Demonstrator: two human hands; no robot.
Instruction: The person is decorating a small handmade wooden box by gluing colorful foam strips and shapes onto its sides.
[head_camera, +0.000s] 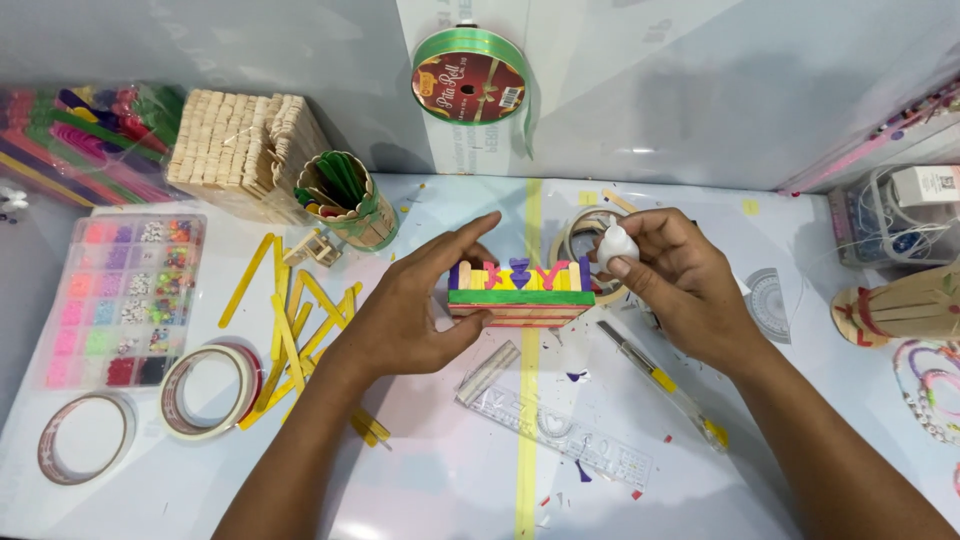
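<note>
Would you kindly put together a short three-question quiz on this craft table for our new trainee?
1. True or false: the left hand rests on the colourful stick box.
2. Which item does the right hand hold? A) a small white bottle B) the craft knife C) the clear ruler
3. Fill in: the loose yellow sticks lie to the ___ of the box in the picture.

Key
1. True: its thumb and fingers grip the box's left end.
2. A: the bottle is pinched at the box's right end; knife and ruler lie untouched on the table.
3. Left.
</note>
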